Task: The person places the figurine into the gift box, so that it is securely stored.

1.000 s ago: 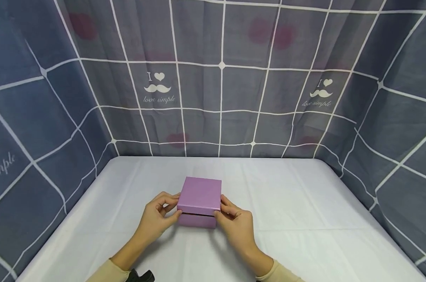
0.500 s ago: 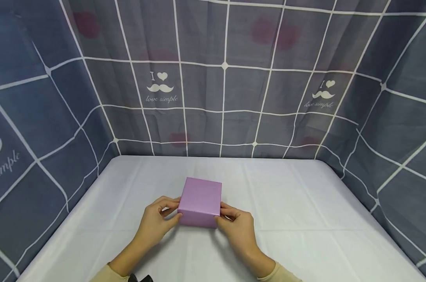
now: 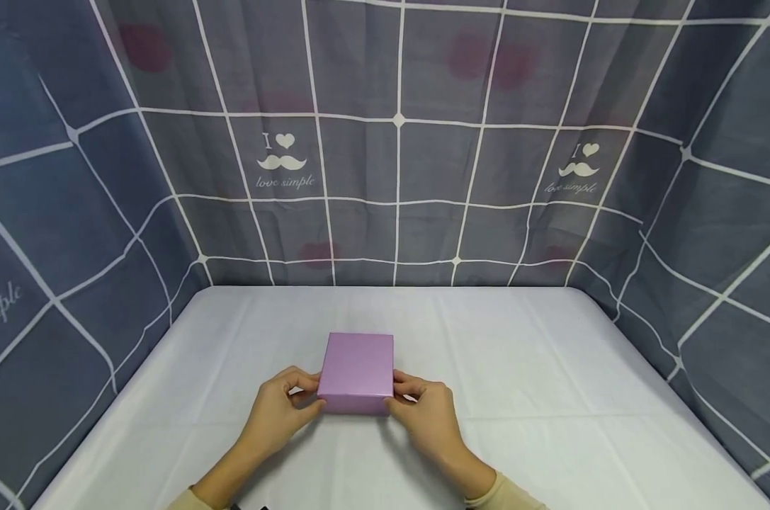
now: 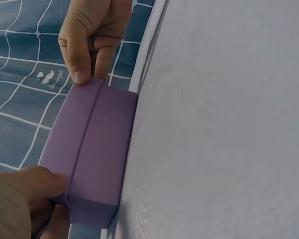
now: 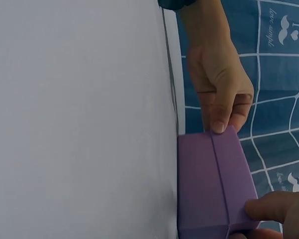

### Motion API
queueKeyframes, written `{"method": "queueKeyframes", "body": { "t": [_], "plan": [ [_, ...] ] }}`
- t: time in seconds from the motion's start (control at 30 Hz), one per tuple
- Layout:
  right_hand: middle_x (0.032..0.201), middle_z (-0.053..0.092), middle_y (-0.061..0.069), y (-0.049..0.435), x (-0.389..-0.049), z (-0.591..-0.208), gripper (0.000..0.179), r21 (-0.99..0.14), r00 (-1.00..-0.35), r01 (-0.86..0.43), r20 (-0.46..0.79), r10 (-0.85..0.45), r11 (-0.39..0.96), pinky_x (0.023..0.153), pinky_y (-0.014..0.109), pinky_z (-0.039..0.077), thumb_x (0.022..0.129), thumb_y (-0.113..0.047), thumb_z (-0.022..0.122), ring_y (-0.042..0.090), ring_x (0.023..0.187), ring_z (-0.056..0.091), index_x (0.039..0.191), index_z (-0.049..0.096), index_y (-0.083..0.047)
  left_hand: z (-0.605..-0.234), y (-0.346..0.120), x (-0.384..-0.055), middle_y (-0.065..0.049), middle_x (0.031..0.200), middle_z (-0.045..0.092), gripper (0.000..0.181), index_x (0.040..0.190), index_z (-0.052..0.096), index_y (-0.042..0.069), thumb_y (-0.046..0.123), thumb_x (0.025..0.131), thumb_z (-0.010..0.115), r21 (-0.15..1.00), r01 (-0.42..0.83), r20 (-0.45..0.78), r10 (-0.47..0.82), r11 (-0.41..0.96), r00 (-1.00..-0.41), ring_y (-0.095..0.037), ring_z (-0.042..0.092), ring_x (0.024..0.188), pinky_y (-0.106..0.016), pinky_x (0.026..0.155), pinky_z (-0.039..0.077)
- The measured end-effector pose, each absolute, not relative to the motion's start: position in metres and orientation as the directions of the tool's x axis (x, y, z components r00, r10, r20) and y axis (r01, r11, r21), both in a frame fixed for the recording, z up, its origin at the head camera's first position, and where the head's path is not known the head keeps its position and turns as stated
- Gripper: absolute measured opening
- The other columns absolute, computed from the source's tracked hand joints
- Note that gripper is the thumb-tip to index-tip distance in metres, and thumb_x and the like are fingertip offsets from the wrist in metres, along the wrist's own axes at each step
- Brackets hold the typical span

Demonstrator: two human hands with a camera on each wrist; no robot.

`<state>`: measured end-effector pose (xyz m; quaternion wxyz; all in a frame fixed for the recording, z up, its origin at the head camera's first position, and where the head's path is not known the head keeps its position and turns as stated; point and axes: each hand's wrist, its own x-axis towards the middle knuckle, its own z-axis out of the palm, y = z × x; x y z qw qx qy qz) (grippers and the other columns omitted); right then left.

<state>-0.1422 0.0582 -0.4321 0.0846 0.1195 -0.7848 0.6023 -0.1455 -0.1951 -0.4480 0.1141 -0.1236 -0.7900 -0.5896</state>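
A small purple lidded box (image 3: pixel 358 365) sits on the white tabletop in front of me. Its lid (image 4: pixel 72 129) is on, and a thin seam separates it from the base (image 4: pixel 104 144). At the left side, my left hand (image 3: pixel 276 411) pinches the lid between thumb and fingers. Opposite it, my right hand (image 3: pixel 428 418) pinches the right side the same way. Both wrist views show the thumbs on the lid near its corners. The inside of the box is hidden.
A white cloth (image 3: pixel 518 397) covers the table. Dark blue-grey curtains (image 3: pixel 436 163) with white grid lines and moustache prints stand along the back and both sides.
A second ago the lid sat raised, with a dark gap above the base's front. It has since come down over the base, and both hands have lowered slightly with it.
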Motion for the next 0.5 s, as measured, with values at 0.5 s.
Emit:
{"method": "queueKeyframes", "body": {
  "t": [0.5],
  "plan": [
    [0.107,0.071,0.004,0.127,-0.170,-0.391,0.027,-0.691,-0.927,-0.354,0.173,-0.332,0.630,0.085,0.042,0.054,0.086,-0.015,0.068,0.023,0.091,0.067,0.112,0.071,-0.010,-0.440,-0.215,-0.146,-0.005,0.126,0.057,0.019,0.104,0.068,0.006,-0.002,0.088,0.062,0.760,0.425,0.395,0.170,0.492,-0.903,-0.026,0.057,0.116,-0.041,0.093,0.052]
  ]
}}
